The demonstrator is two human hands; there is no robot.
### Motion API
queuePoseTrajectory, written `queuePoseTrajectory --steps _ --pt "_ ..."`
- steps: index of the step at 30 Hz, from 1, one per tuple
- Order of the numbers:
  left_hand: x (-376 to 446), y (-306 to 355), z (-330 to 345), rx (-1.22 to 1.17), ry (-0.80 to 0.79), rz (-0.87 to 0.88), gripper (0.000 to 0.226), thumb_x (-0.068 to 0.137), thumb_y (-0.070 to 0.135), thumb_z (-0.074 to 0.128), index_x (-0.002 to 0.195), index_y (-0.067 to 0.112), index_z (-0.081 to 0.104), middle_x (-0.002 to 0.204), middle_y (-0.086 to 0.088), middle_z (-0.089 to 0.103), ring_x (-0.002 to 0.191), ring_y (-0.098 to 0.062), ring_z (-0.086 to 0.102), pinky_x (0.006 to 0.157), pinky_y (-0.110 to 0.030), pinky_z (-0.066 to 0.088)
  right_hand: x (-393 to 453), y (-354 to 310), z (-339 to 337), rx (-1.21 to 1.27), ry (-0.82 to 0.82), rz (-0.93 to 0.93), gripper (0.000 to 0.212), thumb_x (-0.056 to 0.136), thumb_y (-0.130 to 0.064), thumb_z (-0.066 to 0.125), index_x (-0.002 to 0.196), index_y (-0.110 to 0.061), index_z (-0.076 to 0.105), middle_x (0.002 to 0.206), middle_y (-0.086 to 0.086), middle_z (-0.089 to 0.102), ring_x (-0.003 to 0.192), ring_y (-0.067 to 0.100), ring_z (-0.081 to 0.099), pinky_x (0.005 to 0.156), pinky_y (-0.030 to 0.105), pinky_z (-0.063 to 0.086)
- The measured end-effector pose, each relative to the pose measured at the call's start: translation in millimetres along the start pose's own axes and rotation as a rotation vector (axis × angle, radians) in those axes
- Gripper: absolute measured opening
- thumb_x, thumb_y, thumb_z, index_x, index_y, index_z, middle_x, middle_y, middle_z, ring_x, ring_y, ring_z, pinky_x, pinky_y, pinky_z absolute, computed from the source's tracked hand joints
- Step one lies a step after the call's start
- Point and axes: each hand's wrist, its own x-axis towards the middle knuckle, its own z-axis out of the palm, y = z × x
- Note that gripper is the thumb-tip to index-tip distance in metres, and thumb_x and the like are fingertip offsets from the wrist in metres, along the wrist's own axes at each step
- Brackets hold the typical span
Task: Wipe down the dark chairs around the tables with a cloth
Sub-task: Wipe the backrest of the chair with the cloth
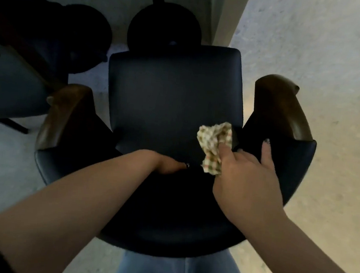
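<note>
Pale blue trousers (pixel 164 270) show nearest, below the curved, smooth dark backrest (pixel 167 228) of the chair. The left hand (pixel 168 164) rests over the backrest's inner face, its fingers hidden, so I cannot tell its grip. The right hand (pixel 247 176) pinches a crumpled checked cloth (pixel 213 147) against the seat's right rear corner. The square padded seat (pixel 171 97) looks like dark leather, flanked by glossy brown wooden armrests (pixel 282 105). Beyond stand round black table bases (pixel 164 27) on speckled grey floor (pixel 311 39).
</note>
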Motion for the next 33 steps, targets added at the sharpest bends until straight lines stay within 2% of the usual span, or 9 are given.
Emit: queuePoseTrajectory --steps 4,7,11,15,21,23,25,28,33 --pt "-6.4 7.1 4.9 -0.040 0.108 -0.020 0.058 0.097 0.055 0.037 0.144 0.022 0.043 0.152 -0.005 0.038 0.132 -0.023 0.042 0.108 -0.034 0.027 -30.0 14.3 2.1 0.127 0.142 0.093 0.049 0.074 -0.027 0.053 0.120 -0.010 0.062 0.099 0.005 0.071 0.124 0.028 0.053 0.114 0.056 -0.003" --pt "-4.4 8.9 5.7 -0.060 0.135 -0.016 0.050 0.096 0.051 0.043 0.139 0.026 0.050 0.148 -0.002 0.043 0.122 -0.021 0.048 0.101 -0.032 0.031 -38.4 17.4 4.6 0.315 0.254 0.144 0.042 0.075 -0.028 0.047 0.109 -0.013 0.067 0.099 0.002 0.071 0.125 0.025 0.052 0.113 0.057 -0.006" --pt "-2.3 5.4 7.0 -0.014 0.221 -0.003 0.059 0.091 0.057 0.044 0.144 0.031 0.043 0.154 0.002 0.036 0.135 -0.020 0.039 0.115 -0.039 0.025 -36.4 15.7 8.1 0.394 0.334 0.173 0.037 0.075 -0.028 0.049 0.104 -0.017 0.070 0.094 -0.003 0.071 0.123 0.026 0.052 0.113 0.064 -0.001" --pt "1.6 3.3 2.9 0.109 0.259 0.033 0.062 0.092 0.057 0.042 0.148 0.032 0.035 0.158 0.004 0.027 0.142 -0.019 0.028 0.117 -0.037 0.019 -33.9 17.5 15.1 0.486 0.447 0.193 0.046 0.076 -0.030 0.043 0.111 -0.017 0.069 0.114 -0.003 0.067 0.123 0.027 0.050 0.111 0.065 0.014" --pt "7.2 3.0 -3.6 0.131 0.094 -0.051 0.056 0.097 0.057 0.033 0.146 0.031 0.039 0.154 0.000 0.034 0.138 -0.021 0.036 0.109 -0.033 0.023 -36.4 12.2 24.5 0.907 0.738 0.437 0.036 0.079 -0.009 0.059 0.115 -0.013 0.061 0.155 0.007 0.015 0.143 0.027 0.017 0.111 0.055 0.026" --pt "9.2 1.5 -4.0 0.139 0.048 -0.042 0.058 0.096 0.057 0.032 0.148 0.031 0.038 0.155 -0.002 0.034 0.138 -0.023 0.037 0.115 -0.036 0.023 -35.8 8.2 22.7 1.168 0.702 0.630 0.061 0.078 -0.006 0.065 0.133 -0.013 0.041 0.152 -0.004 0.006 0.142 0.022 0.022 0.109 0.045 0.037" --pt "11.2 -1.6 -3.5 0.112 0.028 -0.017 0.069 0.085 0.065 0.036 0.145 0.031 0.042 0.153 -0.001 0.037 0.136 -0.022 0.040 0.117 -0.040 0.024 -31.7 8.7 16.5 1.497 0.505 0.952 0.080 0.072 -0.014 0.072 0.141 -0.019 0.032 0.146 -0.007 0.030 0.125 0.014 0.048 0.097 0.034 0.048" --pt "21.8 -9.0 -2.2 0.020 0.094 -0.005 0.099 0.054 0.079 0.040 0.141 0.031 0.048 0.152 0.002 0.039 0.134 -0.020 0.041 0.116 -0.043 0.025 -27.3 14.0 19.3 1.752 0.269 1.078 0.056 0.060 -0.026 0.074 0.114 -0.030 0.058 0.103 -0.009 0.068 0.091 0.013 0.067 0.084 0.042 0.057" --pt "31.6 -11.6 2.6 0.004 0.184 -0.027 0.101 0.054 0.083 0.038 0.142 0.034 0.046 0.152 0.002 0.039 0.136 -0.022 0.039 0.116 -0.040 0.024 -25.7 17.1 21.4 1.752 0.253 1.042 0.040 0.063 -0.017 0.072 0.100 -0.033 0.068 0.091 -0.009 0.072 0.085 0.017 0.070 0.081 0.046 0.058"
